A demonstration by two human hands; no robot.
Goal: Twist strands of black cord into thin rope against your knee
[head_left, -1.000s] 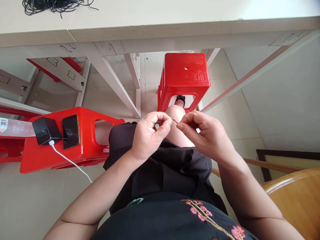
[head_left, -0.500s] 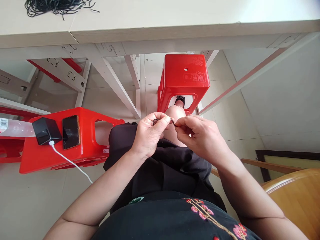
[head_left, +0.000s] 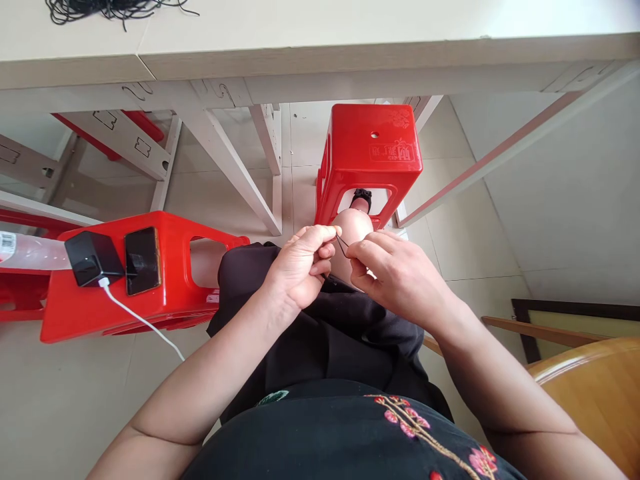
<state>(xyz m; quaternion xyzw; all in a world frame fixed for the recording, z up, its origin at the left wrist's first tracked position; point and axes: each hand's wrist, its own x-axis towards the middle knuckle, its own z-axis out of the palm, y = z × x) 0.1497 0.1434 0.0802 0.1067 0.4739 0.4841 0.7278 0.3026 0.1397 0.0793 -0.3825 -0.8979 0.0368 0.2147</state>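
Observation:
A thin black cord (head_left: 342,245) runs the short gap between my two hands, above my lap. My left hand (head_left: 304,263) pinches one part of it between thumb and forefinger, with the other fingers curled in. On the other side my right hand (head_left: 395,267) grips the cord with thumb and fingertips, back of the hand upward. A dark bit of it also shows below the curled left fingers. Most of the cord is hidden inside the hands. More black cords (head_left: 113,8) lie in a tangled heap on the table at the upper left.
The table edge (head_left: 320,57) crosses ahead of me. Under it stands a red stool (head_left: 373,143). At left, another red stool (head_left: 150,317) bears a phone (head_left: 143,260), a black charger block (head_left: 94,259) with a white cable, and a plastic bottle (head_left: 40,253). A wooden chair (head_left: 595,400) is at right.
My left hand has turned so its curled fingers show more. The cord stretches as a longer, straighter piece between the hands. The loop by the left fingers is no longer visible.

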